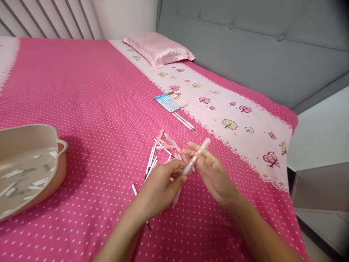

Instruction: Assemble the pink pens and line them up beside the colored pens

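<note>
**Left hand (163,185) pinches; right hand (214,173) curves just beside it**

The left forearm (121,233) slants far and rightward, its thumb and index fingertip pressed toward each other. The right forearm (257,225) slants far and leftward, its fingers loosely extended left, slightly bent and partly hidden. Both arms are bare.

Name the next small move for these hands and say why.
Probably close the right hand around the upper part of the translucent pink pen, steadying it: the left hand pinches its lower end, while the right fingers look loosely open beside it.
</note>
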